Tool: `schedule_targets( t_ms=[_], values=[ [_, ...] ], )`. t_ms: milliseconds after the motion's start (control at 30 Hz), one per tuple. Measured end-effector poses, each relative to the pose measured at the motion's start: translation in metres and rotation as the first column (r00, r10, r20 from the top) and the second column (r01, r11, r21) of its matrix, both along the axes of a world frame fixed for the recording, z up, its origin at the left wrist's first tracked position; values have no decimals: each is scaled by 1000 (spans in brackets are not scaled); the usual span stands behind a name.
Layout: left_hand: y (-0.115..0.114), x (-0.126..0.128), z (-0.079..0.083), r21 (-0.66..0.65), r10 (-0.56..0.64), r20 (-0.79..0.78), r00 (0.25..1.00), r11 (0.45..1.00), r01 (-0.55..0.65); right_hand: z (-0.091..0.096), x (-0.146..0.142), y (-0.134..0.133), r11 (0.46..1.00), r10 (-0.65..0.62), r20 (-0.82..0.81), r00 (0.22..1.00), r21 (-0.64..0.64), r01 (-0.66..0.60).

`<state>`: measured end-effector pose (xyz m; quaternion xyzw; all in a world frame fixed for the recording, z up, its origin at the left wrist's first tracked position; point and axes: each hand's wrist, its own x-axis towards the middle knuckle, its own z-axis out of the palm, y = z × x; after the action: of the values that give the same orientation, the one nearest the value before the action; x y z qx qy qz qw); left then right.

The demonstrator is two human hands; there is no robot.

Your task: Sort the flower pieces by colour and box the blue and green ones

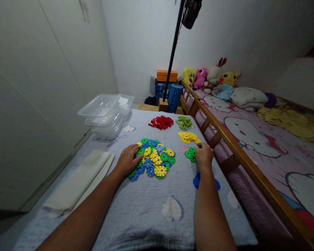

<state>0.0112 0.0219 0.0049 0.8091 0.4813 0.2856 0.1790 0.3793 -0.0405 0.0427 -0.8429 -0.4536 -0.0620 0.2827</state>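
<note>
A mixed pile of yellow, blue and green notched plastic discs (154, 158) lies in the middle of the cloth-covered table. My left hand (128, 159) rests on the pile's left edge, its fingers stretched over the discs and the thumb apart. At the right, my right hand (204, 156) is at a small group of green discs (190, 154), with fingers curled inward; whatever they grip is hidden. Just beyond it are the yellow discs (188, 137). Blue discs (196, 180) lie partly hidden under my right forearm.
Red pieces (161, 122) and light green pieces (183, 123) are heaped at the far side. Clear plastic containers (102, 108) are stacked at the left, near a folded cream cloth (81, 179). A wooden bed rail (219, 134) runs along the right, and a black pole (173, 52) stands behind.
</note>
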Motion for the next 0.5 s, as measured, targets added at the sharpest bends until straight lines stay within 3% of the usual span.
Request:
schedule_targets(
  t_ms=[67, 200, 333, 500],
  values=[
    [0, 0, 0, -3, 2, 4, 1000, 1000, -2, 3, -15, 5, 987, 157, -15, 988, 43, -156],
    [-1, 0, 1, -4, 4, 4, 1000, 1000, -4, 2, -55, 12, 886, 462, -52, 885, -14, -464],
    [-1, 0, 2, 1, 5, 4, 1000, 1000, -5, -4, -80, 9, 840, 514, -60, 856, -165, -517],
    [-1, 0, 1, 1, 4, 2, 1000, 1000, -4, -7, -83, 7, 805, 534, -74, 842, -260, -533]
  ],
)
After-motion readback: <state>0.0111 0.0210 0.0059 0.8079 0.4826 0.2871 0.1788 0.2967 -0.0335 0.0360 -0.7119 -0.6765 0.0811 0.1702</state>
